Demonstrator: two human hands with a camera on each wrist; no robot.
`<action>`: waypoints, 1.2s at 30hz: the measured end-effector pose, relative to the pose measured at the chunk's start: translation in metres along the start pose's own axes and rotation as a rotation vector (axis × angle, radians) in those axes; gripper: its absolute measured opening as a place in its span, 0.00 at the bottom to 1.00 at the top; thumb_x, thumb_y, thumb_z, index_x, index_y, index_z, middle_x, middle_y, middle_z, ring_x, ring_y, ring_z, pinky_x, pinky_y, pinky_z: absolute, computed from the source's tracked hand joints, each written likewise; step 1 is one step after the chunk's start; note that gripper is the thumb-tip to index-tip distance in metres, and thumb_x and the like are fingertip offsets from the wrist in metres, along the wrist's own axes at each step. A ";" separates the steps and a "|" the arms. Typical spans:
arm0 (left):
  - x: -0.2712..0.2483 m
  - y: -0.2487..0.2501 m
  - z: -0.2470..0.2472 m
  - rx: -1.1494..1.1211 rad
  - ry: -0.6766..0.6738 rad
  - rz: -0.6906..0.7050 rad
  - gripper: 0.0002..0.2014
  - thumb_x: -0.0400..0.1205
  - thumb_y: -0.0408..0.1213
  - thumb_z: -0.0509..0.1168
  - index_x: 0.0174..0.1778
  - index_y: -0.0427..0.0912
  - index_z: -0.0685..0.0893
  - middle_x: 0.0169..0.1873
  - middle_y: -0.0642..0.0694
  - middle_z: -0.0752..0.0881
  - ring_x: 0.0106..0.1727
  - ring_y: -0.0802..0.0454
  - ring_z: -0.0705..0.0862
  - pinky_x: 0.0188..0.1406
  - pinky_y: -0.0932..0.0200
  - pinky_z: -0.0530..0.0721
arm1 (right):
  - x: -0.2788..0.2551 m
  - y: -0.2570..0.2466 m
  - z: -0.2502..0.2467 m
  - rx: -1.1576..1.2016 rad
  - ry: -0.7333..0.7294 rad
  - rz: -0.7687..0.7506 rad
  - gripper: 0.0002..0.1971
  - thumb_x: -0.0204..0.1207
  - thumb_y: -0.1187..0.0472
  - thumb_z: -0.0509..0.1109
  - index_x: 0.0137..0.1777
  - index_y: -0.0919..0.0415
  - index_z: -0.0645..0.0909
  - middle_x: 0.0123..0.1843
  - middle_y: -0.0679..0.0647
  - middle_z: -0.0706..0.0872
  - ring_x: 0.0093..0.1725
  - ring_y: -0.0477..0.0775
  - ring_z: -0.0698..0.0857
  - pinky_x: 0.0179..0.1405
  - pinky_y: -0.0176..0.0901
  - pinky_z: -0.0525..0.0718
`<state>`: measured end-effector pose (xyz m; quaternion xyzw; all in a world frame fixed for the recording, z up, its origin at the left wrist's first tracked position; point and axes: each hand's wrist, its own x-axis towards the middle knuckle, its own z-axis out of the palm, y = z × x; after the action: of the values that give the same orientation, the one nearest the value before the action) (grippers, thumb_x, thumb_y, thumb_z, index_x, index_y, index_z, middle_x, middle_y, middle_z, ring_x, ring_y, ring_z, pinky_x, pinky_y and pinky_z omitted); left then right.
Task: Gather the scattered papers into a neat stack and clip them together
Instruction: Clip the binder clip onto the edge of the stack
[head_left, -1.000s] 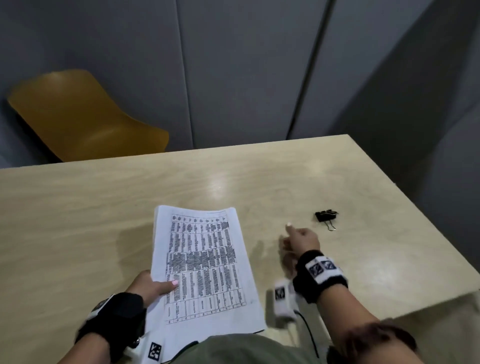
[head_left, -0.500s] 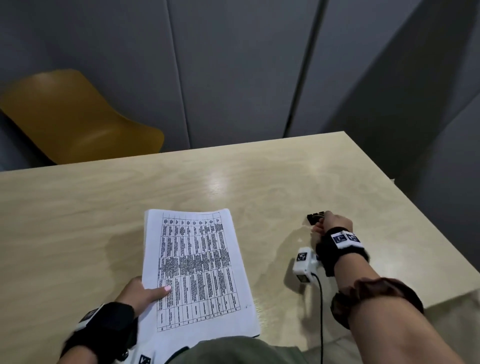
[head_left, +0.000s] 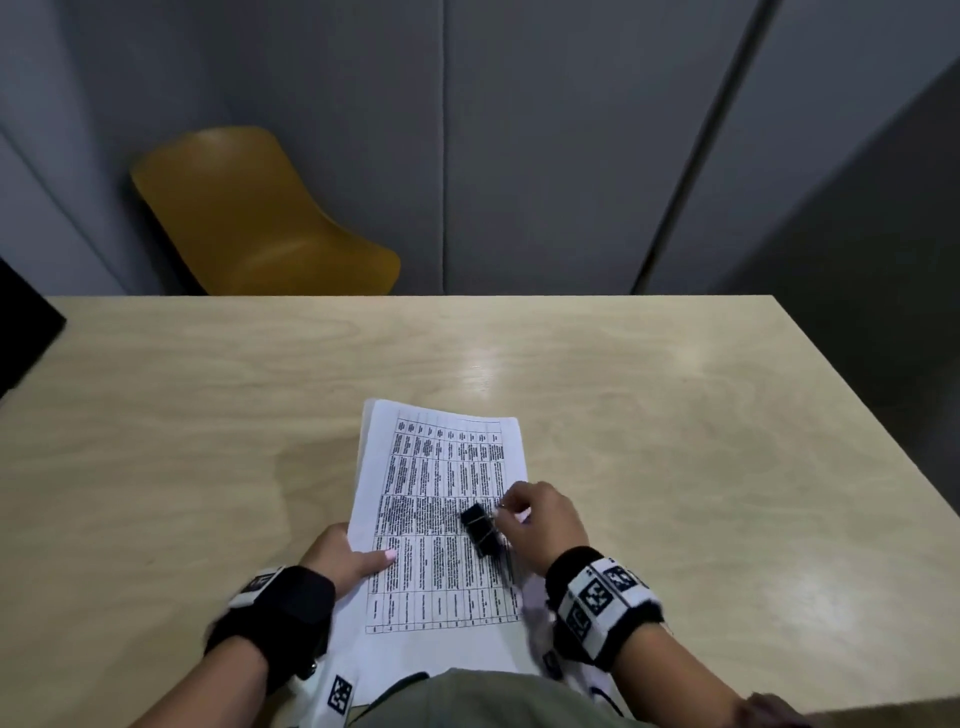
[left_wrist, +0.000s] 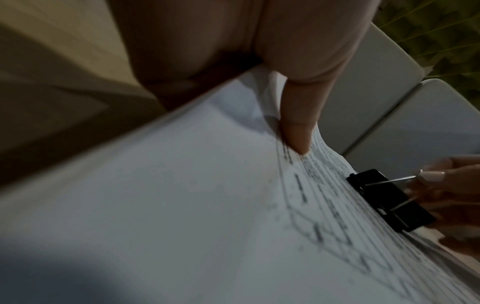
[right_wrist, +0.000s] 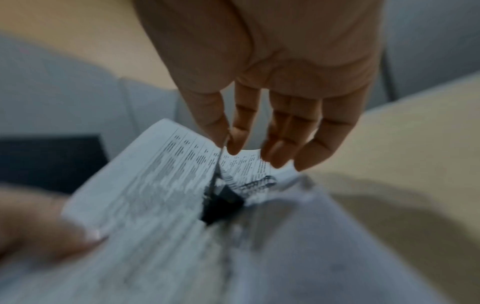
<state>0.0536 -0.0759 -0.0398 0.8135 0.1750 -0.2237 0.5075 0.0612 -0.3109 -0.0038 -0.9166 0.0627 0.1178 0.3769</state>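
A stack of printed papers (head_left: 441, 499) lies near the front of the wooden table (head_left: 675, 415), its near end overhanging toward my lap. My left hand (head_left: 348, 558) grips the stack's left edge, thumb on top (left_wrist: 298, 131) and fingers underneath. My right hand (head_left: 535, 517) pinches a wire handle of a black binder clip (head_left: 479, 529) between thumb and forefinger and holds it over the right side of the top sheet. The same clip (left_wrist: 389, 200) appears beside the paper in the left wrist view and blurred (right_wrist: 221, 203) in the right wrist view.
A yellow chair (head_left: 260, 218) stands behind the table's far edge on the left. A dark object (head_left: 26, 327) juts in at the far left. Grey wall panels close the back. The table's right edge (head_left: 872, 441) drops off beside a dark wall.
My right hand picked the binder clip up from the table's right side and carried it left over the papers. My left hand kept its hold on the stack.
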 end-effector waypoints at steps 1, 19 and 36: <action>-0.001 0.000 0.001 -0.001 0.004 0.006 0.20 0.71 0.29 0.73 0.58 0.28 0.82 0.54 0.35 0.87 0.51 0.47 0.84 0.57 0.61 0.74 | 0.002 0.003 -0.001 0.093 0.004 0.029 0.06 0.70 0.57 0.72 0.33 0.53 0.83 0.43 0.55 0.83 0.39 0.52 0.82 0.43 0.38 0.74; -0.017 -0.003 0.003 -0.085 0.009 0.105 0.10 0.68 0.34 0.75 0.43 0.43 0.82 0.36 0.53 0.87 0.44 0.45 0.86 0.52 0.58 0.79 | 0.033 -0.019 -0.037 0.198 -0.260 0.032 0.12 0.64 0.66 0.78 0.33 0.53 0.77 0.47 0.55 0.83 0.50 0.55 0.82 0.48 0.44 0.78; -0.010 -0.013 0.002 -0.086 -0.023 0.125 0.14 0.68 0.39 0.75 0.48 0.44 0.83 0.47 0.40 0.90 0.50 0.45 0.88 0.57 0.54 0.81 | 0.030 -0.011 -0.027 -0.106 -0.284 0.091 0.16 0.66 0.58 0.79 0.25 0.53 0.74 0.31 0.48 0.82 0.32 0.44 0.78 0.27 0.32 0.72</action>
<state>0.0385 -0.0723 -0.0451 0.7978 0.1274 -0.1929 0.5569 0.0968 -0.3232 0.0147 -0.9055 0.0440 0.2663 0.3273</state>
